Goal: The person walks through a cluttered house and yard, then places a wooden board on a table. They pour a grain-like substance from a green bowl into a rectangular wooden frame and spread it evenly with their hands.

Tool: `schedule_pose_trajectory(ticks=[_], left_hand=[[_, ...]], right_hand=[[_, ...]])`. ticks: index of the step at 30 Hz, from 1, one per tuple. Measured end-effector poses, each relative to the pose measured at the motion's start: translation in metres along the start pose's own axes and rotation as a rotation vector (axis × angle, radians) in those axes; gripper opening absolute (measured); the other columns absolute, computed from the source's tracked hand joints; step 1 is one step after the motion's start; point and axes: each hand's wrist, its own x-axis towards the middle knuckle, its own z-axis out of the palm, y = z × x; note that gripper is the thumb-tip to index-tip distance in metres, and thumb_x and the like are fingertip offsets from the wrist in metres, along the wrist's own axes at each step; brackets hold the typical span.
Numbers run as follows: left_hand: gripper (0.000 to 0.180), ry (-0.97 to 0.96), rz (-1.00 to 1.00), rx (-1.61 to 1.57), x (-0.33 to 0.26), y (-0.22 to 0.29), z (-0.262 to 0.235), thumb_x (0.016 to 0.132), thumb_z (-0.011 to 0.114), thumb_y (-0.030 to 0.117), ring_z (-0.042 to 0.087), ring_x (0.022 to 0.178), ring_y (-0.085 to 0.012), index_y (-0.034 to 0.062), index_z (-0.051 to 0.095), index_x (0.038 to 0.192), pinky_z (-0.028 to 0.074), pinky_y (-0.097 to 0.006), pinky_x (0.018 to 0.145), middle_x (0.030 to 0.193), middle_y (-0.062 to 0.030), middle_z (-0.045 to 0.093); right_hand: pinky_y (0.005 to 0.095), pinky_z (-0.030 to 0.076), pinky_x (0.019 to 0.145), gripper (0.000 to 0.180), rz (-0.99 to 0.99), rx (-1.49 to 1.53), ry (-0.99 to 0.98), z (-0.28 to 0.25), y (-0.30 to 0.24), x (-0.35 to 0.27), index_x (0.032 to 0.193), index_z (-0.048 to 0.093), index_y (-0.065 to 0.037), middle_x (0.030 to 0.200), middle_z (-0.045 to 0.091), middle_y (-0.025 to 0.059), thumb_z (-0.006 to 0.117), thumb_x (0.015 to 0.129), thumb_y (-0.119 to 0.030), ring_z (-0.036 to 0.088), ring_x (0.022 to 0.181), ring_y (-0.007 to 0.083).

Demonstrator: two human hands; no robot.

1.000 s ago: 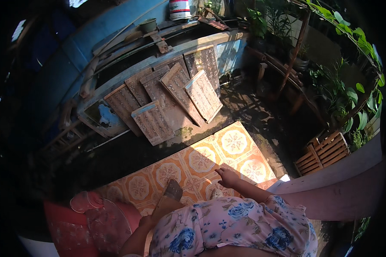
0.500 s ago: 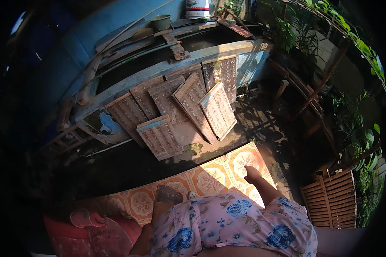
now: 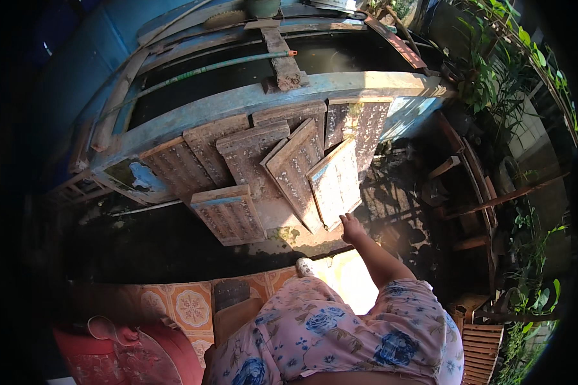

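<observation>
The person's right hand (image 3: 351, 229), loosely spread and apparently empty, has swung from above the tiles (image 3: 191, 308) to the sunlit board (image 3: 337, 179) at centre frame, bringing the leaning boards nearer. Another board (image 3: 231, 295) sits lower left; the left hand's hidden, its grip untellable.

Boards (image 3: 253, 154) against tank (image 3: 359, 82); pot (image 3: 262, 8) apparently behind

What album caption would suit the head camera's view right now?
A right hand by the lower edge of a sunlit wooden panel, among weathered panels propped against a blue-painted tank.
</observation>
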Motion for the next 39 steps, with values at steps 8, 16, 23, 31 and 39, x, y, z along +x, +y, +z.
schedule_pose_trajectory(ticks=[8,16,23,31,39], left_hand=[[0.052,-0.027,-0.24,-0.101,-0.036,0.098,-0.059,0.067,0.072,0.039,0.062,0.088,-0.035,-0.0007,0.059,0.098,0.049,-0.042,0.077,0.091,-0.0199,0.065],[0.056,-0.067,-0.469,-0.165,-0.058,0.143,-0.056,0.07,0.069,0.045,0.063,0.09,-0.0334,0.0012,0.059,0.102,0.049,-0.041,0.078,0.092,-0.0192,0.065],[0.057,-0.019,-0.575,-0.198,-0.079,0.13,-0.05,0.073,0.065,0.053,0.063,0.087,-0.0334,0.0007,0.062,0.097,0.05,-0.041,0.076,0.089,-0.0194,0.066],[0.057,0.071,-0.719,-0.5,-0.086,0.09,-0.048,0.071,0.068,0.048,0.064,0.089,-0.0312,0.002,0.062,0.103,0.05,-0.04,0.077,0.093,-0.0184,0.066],[0.051,0.101,-0.705,-0.677,-0.077,0.02,-0.034,0.069,0.071,0.039,0.063,0.092,-0.0298,0.0025,0.062,0.104,0.049,-0.04,0.08,0.097,-0.0168,0.066]], right_hand=[[0.0376,0.044,0.097,0.071,-0.133,-0.23,-0.117,-0.016,-0.006,0.275,0.137,0.031,-0.011,0.148,0.02,0.0054,0.055,0.073,0.007,0.027,0.134,0.0268],[0.0496,0.029,0.106,0.054,-0.17,-0.464,-0.255,0.011,-0.023,0.379,0.141,0.026,-0.018,0.151,0.016,-0.0018,0.043,0.09,-0.009,0.017,0.139,0.0228],[0.0425,0.033,0.096,0.023,-0.634,-0.609,0.027,0.038,0.01,0.362,0.1,0.059,-0.013,0.105,0.052,0.0082,0.056,0.077,-0.01,0.045,0.107,0.0274],[0.0425,0.04,0.085,0.04,-0.935,-0.71,-0.181,0.05,0.02,0.245,0.105,0.051,-0.007,0.097,0.058,0.0124,0.06,0.069,-0.023,0.056,0.092,0.0289],[0.0459,0.05,0.075,0.048,-0.85,-0.334,-0.407,-0.064,-0.265,0.074,0.101,0.044,0.0,0.094,0.06,0.0238,0.066,0.068,-0.027,0.061,0.086,0.0392]])
